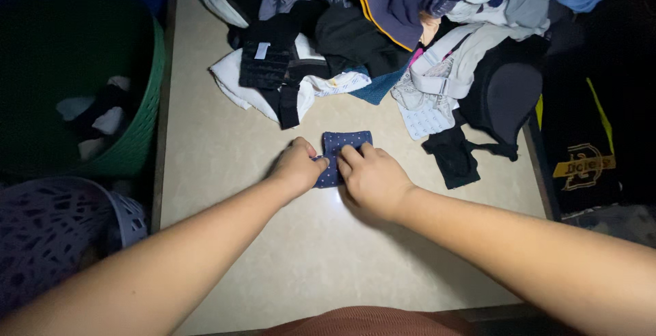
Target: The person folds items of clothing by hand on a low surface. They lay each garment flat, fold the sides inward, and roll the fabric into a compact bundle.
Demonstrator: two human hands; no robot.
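Centrally on the beige tabletop, just below the laundry heap along its far edge, the left hand and right hand pinch a small folded navy dotted cloth. Keeping edges aligned would fold it neatly.

Bare table top lies open to the left of and below both hands, so approach from the near edge is free. Beyond the folded blue cloth, a clothes pile blocks the far side; a black garment lies close on the right.
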